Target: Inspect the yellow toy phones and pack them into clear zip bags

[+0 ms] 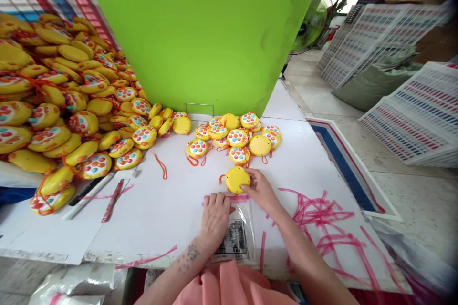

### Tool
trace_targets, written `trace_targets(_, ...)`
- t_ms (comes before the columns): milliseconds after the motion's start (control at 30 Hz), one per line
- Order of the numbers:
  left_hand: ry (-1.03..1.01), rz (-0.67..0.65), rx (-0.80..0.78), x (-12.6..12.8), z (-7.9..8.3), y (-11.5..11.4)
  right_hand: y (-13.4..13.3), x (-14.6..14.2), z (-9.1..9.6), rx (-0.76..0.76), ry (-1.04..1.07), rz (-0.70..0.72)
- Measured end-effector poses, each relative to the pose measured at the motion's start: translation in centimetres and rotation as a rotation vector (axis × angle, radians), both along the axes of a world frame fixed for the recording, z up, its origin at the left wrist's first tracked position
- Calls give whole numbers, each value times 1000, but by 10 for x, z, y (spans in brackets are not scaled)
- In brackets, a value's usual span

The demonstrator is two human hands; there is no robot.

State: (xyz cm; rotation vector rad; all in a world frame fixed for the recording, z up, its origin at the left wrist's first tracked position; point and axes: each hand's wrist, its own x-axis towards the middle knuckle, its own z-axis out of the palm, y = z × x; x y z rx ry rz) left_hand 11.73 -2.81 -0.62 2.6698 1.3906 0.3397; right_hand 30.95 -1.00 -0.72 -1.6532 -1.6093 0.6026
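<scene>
My right hand (264,194) pinches a round yellow plastic toy (236,180) by its right edge, thumb below and fingers behind. The toy's plain back faces up, and a short orange cord sticks out at its left. My left hand (214,217) is on a clear plastic bag (248,217), fingers bent together at its pink-edged top and partly hiding it. Black print (236,237) shows on the bag. Just beyond the held toy lies a small cluster of similar toys (236,138), several with coloured dots on white faces.
A large heap of yellow toys (86,86) fills the left side. A green panel (211,33) stands at the back. Pink strips (318,214) lie tangled at right. A red-wrapped stick (113,201), a white rod (88,197) and a loose orange cord (161,166) lie at left.
</scene>
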Motion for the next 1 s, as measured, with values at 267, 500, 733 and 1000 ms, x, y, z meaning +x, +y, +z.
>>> trace_targets(267, -218, -43, -35, -5, -11, -1, 1, -8, -4, -109, 264, -8)
trace_targets(500, -373, 56, -95, -6, -12, 0, -10, 16, 22, -218, 583, 172)
trace_targets(733, -241, -56, -77, -5, -8, 2, -17, 14, 39, -267, 859, 272)
trace_targets(1000, -379, -121, 39, -7, -10, -1, -11, 1, 14, -172, 349, 219)
